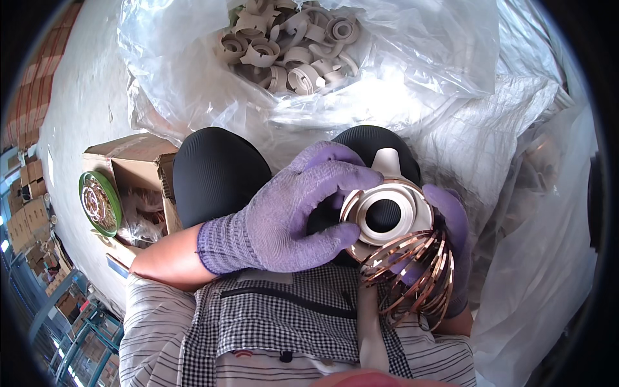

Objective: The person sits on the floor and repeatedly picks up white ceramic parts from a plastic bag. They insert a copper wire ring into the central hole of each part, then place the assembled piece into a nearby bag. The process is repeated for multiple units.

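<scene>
Above my lap is a white plastic part [402, 187] with a round hole, a tab at its far side and a long stem toward my body. A copper-coloured band shows around its rim. My left hand [290, 206], in a purple knitted glove, grips the part's left rim between thumb and fingers. My right hand [453, 219], gloved alike, is closed at the part's right side, mostly hidden behind a bunch of thin copper-coloured rings [412, 274]. The rings hang from that hand, below the part's right edge.
Ahead, a large clear plastic bag [187, 77] holds several beige plastic parts [300, 55]. At left stand an open cardboard box [138, 155] and a green round tray [116, 206] with copper-coloured rings. More plastic sheeting [548, 245] lies at right. Stacked cartons [29, 222] are farther left.
</scene>
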Tool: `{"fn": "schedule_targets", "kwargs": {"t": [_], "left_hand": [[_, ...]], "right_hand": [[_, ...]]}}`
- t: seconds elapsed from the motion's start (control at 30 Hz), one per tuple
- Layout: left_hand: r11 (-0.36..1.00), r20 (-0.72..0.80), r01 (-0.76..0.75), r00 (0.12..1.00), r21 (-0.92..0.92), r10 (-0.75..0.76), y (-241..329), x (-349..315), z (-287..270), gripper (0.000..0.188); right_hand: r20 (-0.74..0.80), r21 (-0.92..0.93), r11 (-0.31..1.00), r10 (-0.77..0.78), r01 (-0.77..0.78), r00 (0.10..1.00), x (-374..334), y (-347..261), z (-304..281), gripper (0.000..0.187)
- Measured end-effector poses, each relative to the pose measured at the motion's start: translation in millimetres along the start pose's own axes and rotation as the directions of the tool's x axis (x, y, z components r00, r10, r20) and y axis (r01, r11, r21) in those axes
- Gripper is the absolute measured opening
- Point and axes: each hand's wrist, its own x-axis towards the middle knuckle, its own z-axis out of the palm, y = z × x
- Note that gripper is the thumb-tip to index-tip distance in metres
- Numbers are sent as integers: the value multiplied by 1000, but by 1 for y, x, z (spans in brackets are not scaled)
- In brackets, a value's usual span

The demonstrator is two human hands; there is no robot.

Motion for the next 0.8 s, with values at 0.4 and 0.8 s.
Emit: {"fn": "schedule_targets", "kwargs": {"t": [0.4, 0.8], "left_hand": [[972, 111, -152, 985, 176, 134, -16, -7, -6, 73], [877, -21, -166, 980, 451, 197, -7, -2, 16, 105]], "right_hand": [[152, -307, 946, -60, 104, 987, 17, -9, -15, 61], [216, -283, 943, -116, 175, 969, 23, -3, -18, 71]]}}
